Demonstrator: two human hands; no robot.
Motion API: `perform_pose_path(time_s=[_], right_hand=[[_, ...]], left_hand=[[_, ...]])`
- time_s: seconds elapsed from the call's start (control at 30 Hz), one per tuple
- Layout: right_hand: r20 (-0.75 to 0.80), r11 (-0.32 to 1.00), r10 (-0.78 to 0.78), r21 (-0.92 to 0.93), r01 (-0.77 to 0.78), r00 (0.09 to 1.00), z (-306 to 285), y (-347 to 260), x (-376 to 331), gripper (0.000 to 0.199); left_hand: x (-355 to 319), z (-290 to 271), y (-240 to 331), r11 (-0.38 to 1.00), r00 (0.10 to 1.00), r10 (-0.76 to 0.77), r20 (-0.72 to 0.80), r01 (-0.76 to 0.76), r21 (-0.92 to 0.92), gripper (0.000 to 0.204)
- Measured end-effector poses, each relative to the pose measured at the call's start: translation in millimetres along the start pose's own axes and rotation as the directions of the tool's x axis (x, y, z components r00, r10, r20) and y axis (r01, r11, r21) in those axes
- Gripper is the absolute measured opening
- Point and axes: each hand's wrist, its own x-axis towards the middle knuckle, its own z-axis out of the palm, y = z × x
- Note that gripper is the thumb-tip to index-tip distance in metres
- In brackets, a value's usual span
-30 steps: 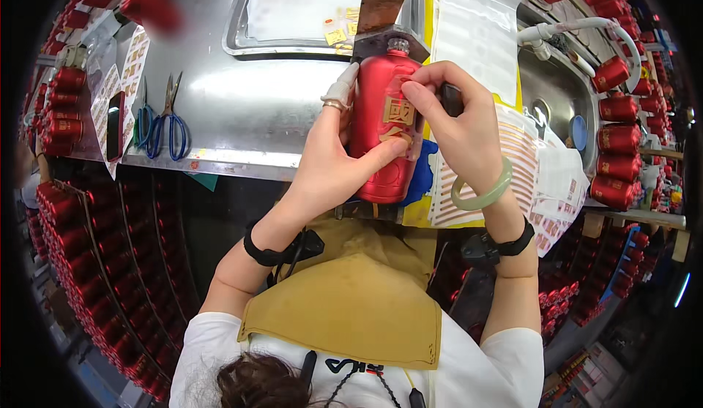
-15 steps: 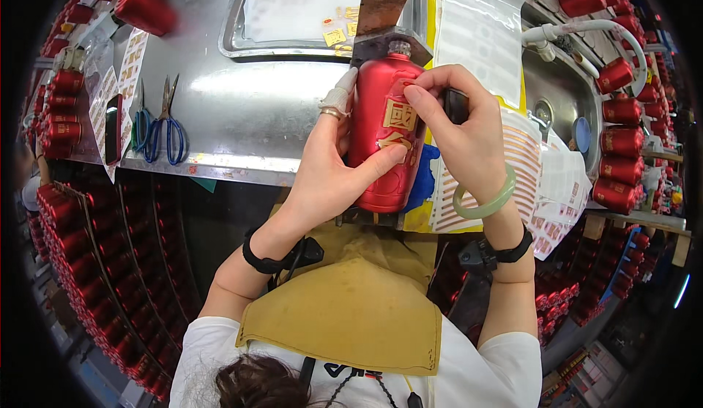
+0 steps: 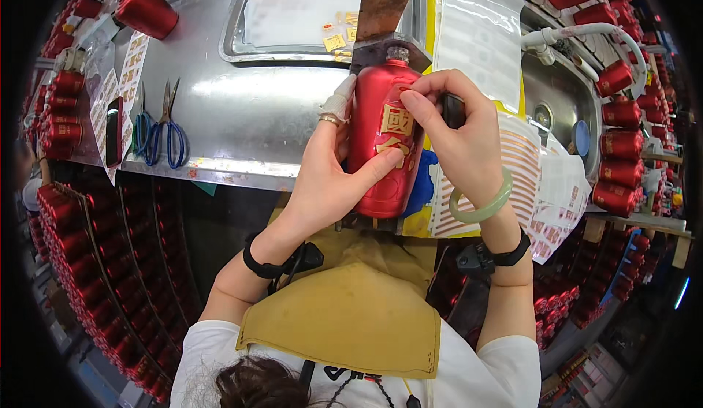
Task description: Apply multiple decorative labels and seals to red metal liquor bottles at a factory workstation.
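A red bottle with a clear neck lies along my view, neck pointing away. Raised gold characters run down its front. My left hand wraps its left side, thumb resting on the lower character; one finger wears a white wrapping. At the upper right of the characters, my right hand pinches what looks like the edge of a clear film lying over them. A black object sits within the curled fingers of that hand; its kind is hidden.
A metal tray with gold pieces stands behind, beside a rusty upright plate. Scissors, a phone and sticker sheets lie left. To the right are more sheets and a sink. Red bottles line both sides.
The whole view has shifted slightly. My right thumb and forefinger have moved a little left and nearer along the bottle's front. My left hand keeps its hold.
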Motion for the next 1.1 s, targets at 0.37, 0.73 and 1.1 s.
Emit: perform_pose_path(time_s=[0.37,0.73,1.1], right_hand=[[-0.001,1.0,-0.001,0.015,0.001,1.0,1,4,1,0.013],[-0.029,0.958,0.168,0.24,-0.156,0.985,-9,10,-8,0.023],[0.046,0.89,0.287,0.357,-0.284,0.957,2,14,-5,0.043]], left_hand=[[-1,-1,-4,0.999,1.0,0.002,-0.01,-0.002,0.037,0.092],[17,-8,11,0.987,0.997,-0.072,-0.019,0.068,-0.142,0.081],[26,-13,5,0.988,0.991,-0.131,-0.006,0.13,-0.087,0.075]])
